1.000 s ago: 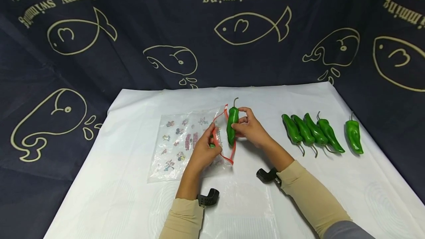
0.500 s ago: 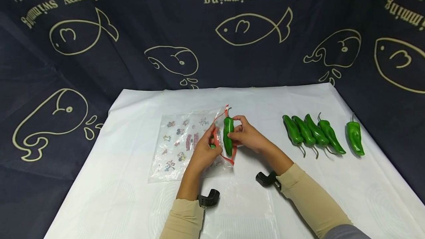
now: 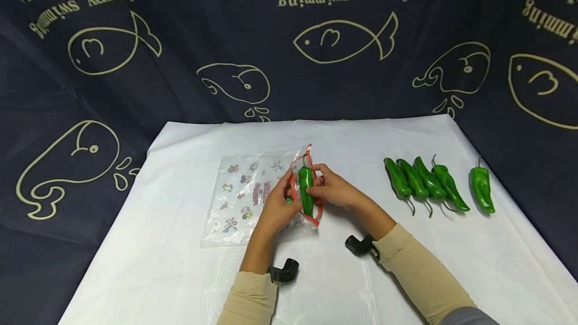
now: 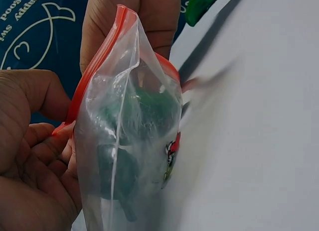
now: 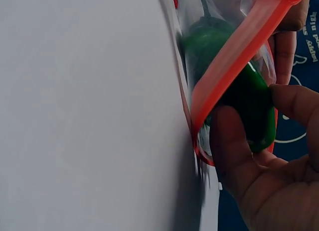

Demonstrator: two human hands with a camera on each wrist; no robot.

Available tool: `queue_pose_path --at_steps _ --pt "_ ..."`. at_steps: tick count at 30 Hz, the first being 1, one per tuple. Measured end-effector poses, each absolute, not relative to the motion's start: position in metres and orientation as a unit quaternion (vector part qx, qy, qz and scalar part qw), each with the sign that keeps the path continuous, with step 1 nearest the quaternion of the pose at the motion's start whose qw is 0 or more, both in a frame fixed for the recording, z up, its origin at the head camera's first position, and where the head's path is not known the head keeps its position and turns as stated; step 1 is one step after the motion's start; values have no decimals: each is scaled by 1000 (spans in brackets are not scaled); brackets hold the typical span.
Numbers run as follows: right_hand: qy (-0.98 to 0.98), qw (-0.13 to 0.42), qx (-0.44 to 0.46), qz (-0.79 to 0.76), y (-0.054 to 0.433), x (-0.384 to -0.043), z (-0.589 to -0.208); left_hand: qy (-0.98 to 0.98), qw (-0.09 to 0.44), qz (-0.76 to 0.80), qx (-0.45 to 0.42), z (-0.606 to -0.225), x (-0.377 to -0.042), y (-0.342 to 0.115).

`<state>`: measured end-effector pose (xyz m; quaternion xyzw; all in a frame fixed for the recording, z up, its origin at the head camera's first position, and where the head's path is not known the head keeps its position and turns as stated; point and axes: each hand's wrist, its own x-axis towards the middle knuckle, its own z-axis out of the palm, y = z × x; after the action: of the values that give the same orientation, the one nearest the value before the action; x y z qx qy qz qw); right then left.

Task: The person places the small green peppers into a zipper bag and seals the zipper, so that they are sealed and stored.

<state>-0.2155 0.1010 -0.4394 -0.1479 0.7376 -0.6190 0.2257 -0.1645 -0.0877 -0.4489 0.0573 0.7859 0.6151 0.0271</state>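
Note:
A clear zip bag (image 3: pixel 235 194) with cartoon prints and a red zip edge lies on the table, its mouth held apart toward the right. My left hand (image 3: pixel 277 207) pinches the bag's red edge (image 4: pixel 92 74). In my right hand (image 3: pixel 336 189), a green pepper (image 3: pixel 306 189) is gripped between thumb and fingers at the bag's mouth. The right wrist view shows that pepper (image 5: pixel 254 106) partly behind the red strip, within the opening. Through the plastic, blurred green shapes (image 4: pixel 142 106) show inside the bag.
To the right lie several green peppers (image 3: pixel 424 179) in a row, with a single pepper (image 3: pixel 482 189) farther right. A white cloth (image 3: pixel 149 245) covers the table. A dark curtain (image 3: pixel 180 24) with fish drawings hangs behind.
My right hand has moved left and toward me, bringing the pepper from beside the bag's red edge into its mouth. My left hand has stayed on the bag.

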Motion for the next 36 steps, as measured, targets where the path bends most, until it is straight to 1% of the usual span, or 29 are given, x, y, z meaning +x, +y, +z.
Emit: queue_pose_path --at_steps 9,16,23,36 --pt "761 223 -136 -594 99 -216 -439 790 28 610 51 -448 -164 -87" --pt "779 192 -116 -586 102 -215 -437 791 34 609 53 -449 -165 -86" --pt "772 175 -98 -604 101 -213 -435 796 28 602 56 -448 -165 -87" --pt "734 201 -83 -643 98 -212 -433 792 31 606 61 -446 -164 -87"
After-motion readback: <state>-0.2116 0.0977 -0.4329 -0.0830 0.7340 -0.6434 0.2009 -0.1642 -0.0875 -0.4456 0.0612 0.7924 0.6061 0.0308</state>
